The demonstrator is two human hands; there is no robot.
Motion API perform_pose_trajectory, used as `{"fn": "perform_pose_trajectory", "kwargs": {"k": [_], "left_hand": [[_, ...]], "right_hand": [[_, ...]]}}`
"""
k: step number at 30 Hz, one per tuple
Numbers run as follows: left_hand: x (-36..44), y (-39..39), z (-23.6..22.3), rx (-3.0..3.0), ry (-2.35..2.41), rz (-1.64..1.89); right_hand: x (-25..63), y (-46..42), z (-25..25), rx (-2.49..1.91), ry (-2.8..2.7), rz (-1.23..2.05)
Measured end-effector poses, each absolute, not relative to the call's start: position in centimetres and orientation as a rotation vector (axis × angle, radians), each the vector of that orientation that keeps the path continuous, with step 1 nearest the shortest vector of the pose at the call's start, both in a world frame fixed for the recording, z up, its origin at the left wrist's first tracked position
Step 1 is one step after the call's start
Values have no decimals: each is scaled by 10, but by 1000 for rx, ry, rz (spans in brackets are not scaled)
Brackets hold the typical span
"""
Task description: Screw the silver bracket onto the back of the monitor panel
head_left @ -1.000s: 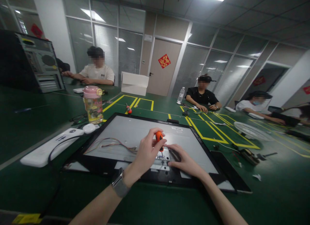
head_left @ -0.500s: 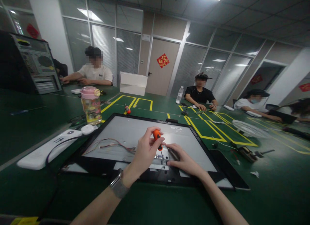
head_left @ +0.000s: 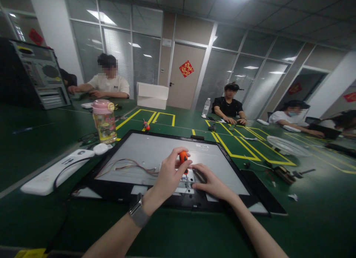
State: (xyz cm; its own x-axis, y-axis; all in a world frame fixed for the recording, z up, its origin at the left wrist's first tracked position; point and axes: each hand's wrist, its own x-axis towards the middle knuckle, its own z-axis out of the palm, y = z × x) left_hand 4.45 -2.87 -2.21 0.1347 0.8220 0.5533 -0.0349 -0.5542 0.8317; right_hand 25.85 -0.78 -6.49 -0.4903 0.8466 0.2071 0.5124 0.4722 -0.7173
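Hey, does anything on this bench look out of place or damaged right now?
Nothing looks broken or spilled. The monitor panel lies face down with loose coloured wires trailing across its back. The left hand grips an orange screwdriver; the right hand rests beside it.

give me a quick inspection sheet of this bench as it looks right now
surface: green table with yellow tape lines
job's things: opened monitor panel lying flat; orange screwdriver upright on a small metal bracket
clutter: pink-lidded bottle, white power strip, fan grille, white box
grippers: left hand grips the screwdriver; right hand rests on the panel beside the bracket
cables: coloured wire bundle on the panel; black cord by the strip
surroundings: people seated at the far side, computer case, glass partitions
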Motion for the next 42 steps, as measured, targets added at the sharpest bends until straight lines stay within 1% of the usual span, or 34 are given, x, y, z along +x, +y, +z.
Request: {"fn": "perform_pose_trajectory", "kwargs": {"k": [4, 11, 17, 21, 24, 27, 32, 37, 40, 42], "left_hand": [[43, -26, -22, 1663, 789, 1544], [44, -26, -26, 1774, 825, 1470], [46, -28, -7, 1964, 868, 1519], [50, -25, 10, 2119, 748, 1387], [51, -17, 23, 2204, 609, 1207], [51, -5, 31, 2201, 592, 1074], [53, 4, 22, 1968, 611, 1305], [56, -1, 8, 1989, 797, 1547], [53, 3, 5, 1893, 717, 1535], [49, 9, 4, 1697, 611, 1413]], "right_hand": [[258, -10, -61, -1139, -2184, 782], [259, -7, -65, -1116, -2186, 787], [262, -4, -72, -1100, -2179, 753], [263, -3, -75, -1108, -2168, 738], [263, -2, -76, -1129, -2167, 740], [263, -2, -75, -1140, -2166, 729], [261, -5, -69, -1146, -2174, 735], [260, -7, -64, -1130, -2184, 750], [259, -6, -63, -1127, -2193, 757], [259, -6, -63, -1124, -2200, 755]]}}
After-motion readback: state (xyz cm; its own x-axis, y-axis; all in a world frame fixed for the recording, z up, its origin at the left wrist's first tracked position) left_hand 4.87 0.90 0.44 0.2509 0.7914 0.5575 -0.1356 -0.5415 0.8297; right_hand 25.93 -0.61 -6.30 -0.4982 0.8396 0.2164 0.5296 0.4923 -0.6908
